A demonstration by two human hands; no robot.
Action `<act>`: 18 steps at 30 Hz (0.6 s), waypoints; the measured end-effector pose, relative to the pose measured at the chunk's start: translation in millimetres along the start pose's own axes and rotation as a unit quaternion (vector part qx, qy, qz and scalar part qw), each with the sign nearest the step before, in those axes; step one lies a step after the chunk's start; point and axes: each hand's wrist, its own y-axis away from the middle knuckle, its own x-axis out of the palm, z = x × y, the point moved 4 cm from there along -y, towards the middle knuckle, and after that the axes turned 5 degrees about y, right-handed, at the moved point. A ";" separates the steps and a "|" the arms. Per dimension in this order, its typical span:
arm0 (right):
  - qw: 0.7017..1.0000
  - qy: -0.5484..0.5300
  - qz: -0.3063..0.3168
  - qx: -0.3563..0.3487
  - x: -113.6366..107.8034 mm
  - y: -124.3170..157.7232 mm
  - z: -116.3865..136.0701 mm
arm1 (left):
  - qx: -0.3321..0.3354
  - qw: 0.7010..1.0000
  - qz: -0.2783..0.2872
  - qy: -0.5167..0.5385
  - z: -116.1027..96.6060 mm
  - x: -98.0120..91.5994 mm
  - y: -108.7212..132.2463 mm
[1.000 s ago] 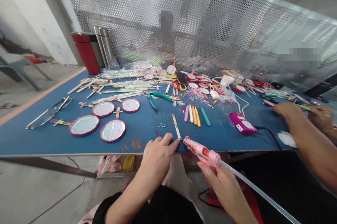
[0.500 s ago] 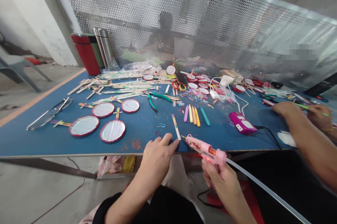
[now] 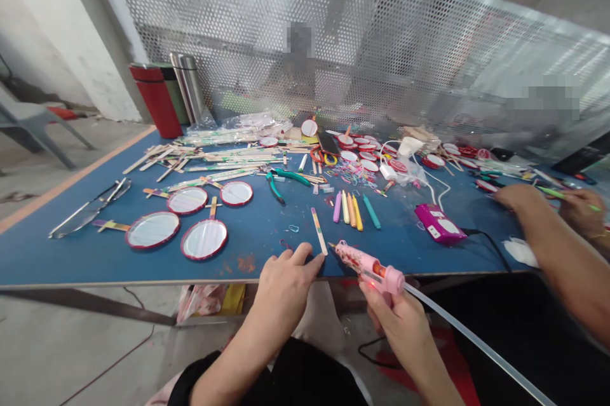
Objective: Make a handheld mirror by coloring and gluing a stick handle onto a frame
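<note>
Two hands fill the lower centre of my feed. The left hand (image 3: 286, 288) lies open, fingers spread on the near edge of the blue tabletop (image 3: 119, 263), just beside the lower end of a painted craft stick (image 3: 318, 231). The right hand (image 3: 391, 323) is closed round a pink hot glue gun (image 3: 374, 271), whose nozzle sits near that same stick end (from here I can't tell whether a finger is on the trigger). A long clear glue stick (image 3: 476, 349) trails toward the lower right corner.

Since a second ago, I see only a small shift of the gun; nothing on the tabletop has visibly moved.

At left of the frame lie four round mirrors with red rims (image 3: 204, 239), and green-handled pliers (image 3: 274, 187) sit upper centre. A magenta power strip (image 3: 439, 223) sits right of centre, and a co-worker's hands (image 3: 581, 212) work at the right edge. I can read no brand, label or writing anywhere, even on the steel flask (image 3: 188, 85) at upper left.
</note>
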 end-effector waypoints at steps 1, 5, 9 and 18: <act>1.000 0.007 0.003 -0.001 0.1 -0.9 -0.6 | -0.001 1.000 0.001 0.000 0.1 -0.2 0.1; 0.999 -0.002 0.039 -0.011 1.2 -4.2 0.8 | -0.002 1.000 0.004 0.004 0.7 -0.8 -0.1; 0.999 0.001 0.047 -0.027 2.3 -6.5 4.0 | -0.004 1.000 0.009 0.004 0.4 -0.6 0.1; 0.999 0.018 0.038 -0.032 3.8 -9.2 4.5 | -0.005 1.000 0.009 0.003 -0.3 -1.6 1.0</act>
